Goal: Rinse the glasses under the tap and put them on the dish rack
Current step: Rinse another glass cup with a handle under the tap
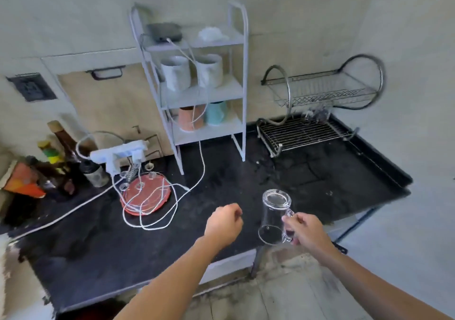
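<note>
A right hand (304, 228) holds 1 clear glass (272, 217) by its handle (287, 226), fingers curled around the loop. The glass is in the air over the front edge of the dark desk (221, 171), tipped with its base pointing away. The left hand (224, 223) hovers beside it, fingers curled into a fist, holding nothing. The wire rack (307, 132) stands well apart at the back right. The glass is probably light, rigid, breakable and slippery when wet; the handle gives the safest hold.
</note>
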Motion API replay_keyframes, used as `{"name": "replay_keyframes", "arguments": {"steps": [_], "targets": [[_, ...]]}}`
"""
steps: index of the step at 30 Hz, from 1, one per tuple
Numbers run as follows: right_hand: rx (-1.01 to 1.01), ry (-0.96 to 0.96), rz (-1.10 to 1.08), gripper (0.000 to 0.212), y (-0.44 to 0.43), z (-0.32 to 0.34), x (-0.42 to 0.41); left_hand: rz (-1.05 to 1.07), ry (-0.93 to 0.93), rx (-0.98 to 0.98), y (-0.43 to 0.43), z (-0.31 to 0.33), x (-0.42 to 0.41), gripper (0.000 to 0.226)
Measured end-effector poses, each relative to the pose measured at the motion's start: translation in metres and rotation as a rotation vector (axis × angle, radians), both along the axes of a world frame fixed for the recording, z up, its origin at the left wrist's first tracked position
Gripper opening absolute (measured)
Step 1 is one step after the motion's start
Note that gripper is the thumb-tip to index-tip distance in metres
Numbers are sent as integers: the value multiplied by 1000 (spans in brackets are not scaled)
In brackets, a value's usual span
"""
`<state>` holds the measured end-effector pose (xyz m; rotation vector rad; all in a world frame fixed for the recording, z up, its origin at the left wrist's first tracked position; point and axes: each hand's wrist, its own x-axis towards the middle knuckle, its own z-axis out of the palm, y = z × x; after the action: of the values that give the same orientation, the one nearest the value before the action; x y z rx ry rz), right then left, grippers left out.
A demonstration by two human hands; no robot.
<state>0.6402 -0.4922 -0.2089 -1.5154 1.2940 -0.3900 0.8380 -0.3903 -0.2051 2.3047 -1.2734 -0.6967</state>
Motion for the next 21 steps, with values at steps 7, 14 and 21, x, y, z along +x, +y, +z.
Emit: {"name": "replay_keyframes", "arguments": {"steps": [7,14,21], "targets": [[-37,-20,-213,43,-102,5,-24,-231,-14,-46,-139,28,-10,26],[-147,-12,-305,47,-228,10,-43,-350,-89,-189,-263,62,-33,22],[-216,9,-325,48,-389,-8,-43,-325,-424,-519,-399,69,-48,26]]}}
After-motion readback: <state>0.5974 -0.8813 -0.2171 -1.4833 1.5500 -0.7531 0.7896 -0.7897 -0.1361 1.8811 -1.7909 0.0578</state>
